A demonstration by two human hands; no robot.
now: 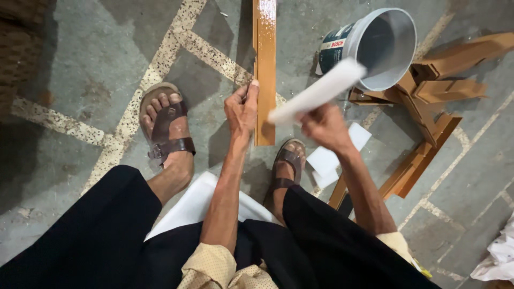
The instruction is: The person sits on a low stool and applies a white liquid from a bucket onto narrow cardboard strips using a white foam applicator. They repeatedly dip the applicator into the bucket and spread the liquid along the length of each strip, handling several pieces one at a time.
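The left hand [242, 108] pinches the edge of a glossy brown wooden strip [264, 69] standing on the floor between the sandals; its grip is light, so the wet-looking strip could slip. The right hand [324, 127] has fingers closed around a blurred white sheet [316, 92]. Beyond lies a tipped white bucket [383, 45] with a blue-and-white label on its side

One wooden strip [264, 69], one bucket [375, 45], two sandals [163, 128], two hands [242, 109].

Glossy brown wooden strip [264, 69] lies lengthwise on floor; white sheet [316, 93] raised.
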